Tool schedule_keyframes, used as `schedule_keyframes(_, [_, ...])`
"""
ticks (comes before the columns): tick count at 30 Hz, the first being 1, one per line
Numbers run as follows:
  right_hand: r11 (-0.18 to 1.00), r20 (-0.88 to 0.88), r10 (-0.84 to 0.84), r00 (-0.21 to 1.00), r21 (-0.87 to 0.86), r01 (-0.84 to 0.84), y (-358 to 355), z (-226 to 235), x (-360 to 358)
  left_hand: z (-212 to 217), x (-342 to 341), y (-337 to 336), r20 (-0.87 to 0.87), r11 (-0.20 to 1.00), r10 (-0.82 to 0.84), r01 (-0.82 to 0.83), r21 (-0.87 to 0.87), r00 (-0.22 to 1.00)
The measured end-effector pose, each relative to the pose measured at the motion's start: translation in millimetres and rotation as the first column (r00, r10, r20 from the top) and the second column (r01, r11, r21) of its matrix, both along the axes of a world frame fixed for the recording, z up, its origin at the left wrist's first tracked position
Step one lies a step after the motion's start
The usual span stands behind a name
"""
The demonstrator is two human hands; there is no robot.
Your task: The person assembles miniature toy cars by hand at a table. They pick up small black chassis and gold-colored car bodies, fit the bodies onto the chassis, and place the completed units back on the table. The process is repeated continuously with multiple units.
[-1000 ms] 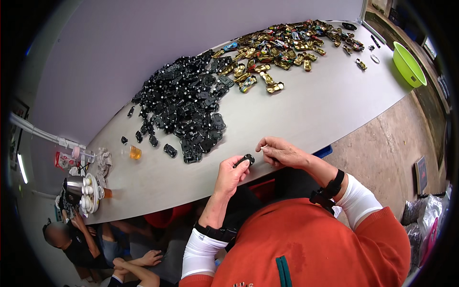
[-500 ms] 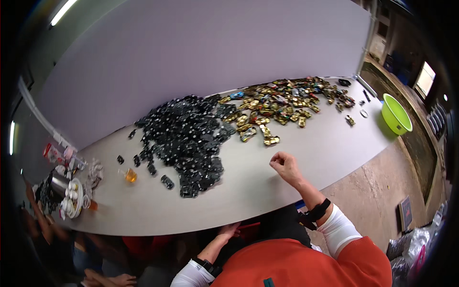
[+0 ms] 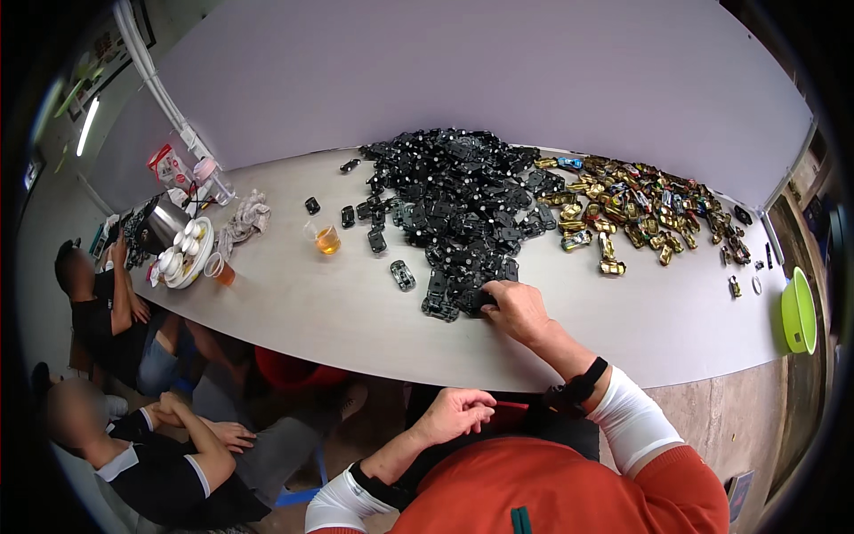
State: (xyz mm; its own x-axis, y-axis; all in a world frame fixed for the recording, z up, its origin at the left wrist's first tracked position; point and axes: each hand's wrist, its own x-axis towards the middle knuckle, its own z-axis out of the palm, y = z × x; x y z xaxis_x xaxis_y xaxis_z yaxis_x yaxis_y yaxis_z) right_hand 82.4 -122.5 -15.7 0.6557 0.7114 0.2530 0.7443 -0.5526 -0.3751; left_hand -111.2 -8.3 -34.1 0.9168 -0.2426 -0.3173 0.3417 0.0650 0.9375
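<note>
A large heap of black toy car bases [image 3: 463,196] with small pale dots lies on the table. At its near right corner, my right hand [image 3: 516,311] reaches in, thumb and fingers closing round one black piece that they partly cover. In front of the table's near edge, over my lap, my left hand [image 3: 454,416] is held with loosely bent, parted fingers and nothing in it. Right of the black heap spreads a pile of shiny gold toy cars [image 3: 636,200], a few with blue or red. A single black toy car [image 3: 403,275] sits left of my right hand.
A plastic cup of amber drink [image 3: 326,240] stands left of the heap, with a crumpled cloth [image 3: 245,220] beyond. Farther left are a second cup [image 3: 219,269] and a tray of white cups [image 3: 203,265]. A green basin [image 3: 798,311] is far right. Two people sit at left.
My right hand has moved left from the bare tabletop to the black heap's near corner. My left hand has risen from beneath the table edge. The view has swung left.
</note>
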Motion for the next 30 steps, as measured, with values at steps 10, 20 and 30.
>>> schedule_keyframes(10, [0.681, -0.619, 0.708, -0.34, 0.47, 0.562, -63, 5, -21, 11, 106, 7, 0.079, 0.754, 0.222, -0.12, -0.646, 0.972])
schedule_keyframes(20, [0.557, -0.391, 0.818, -0.423, 0.352, 0.752, -83, -21, -39, -7, 123, -20, 0.084, 0.662, -0.014, 0.072, -0.746, 0.996])
schedule_keyframes(30, [0.57, -0.831, 0.555, 0.036, 0.412, 0.711, -99, -7, -41, -18, 125, -28, 0.016, 0.582, 0.105, -0.048, -0.812, 0.994])
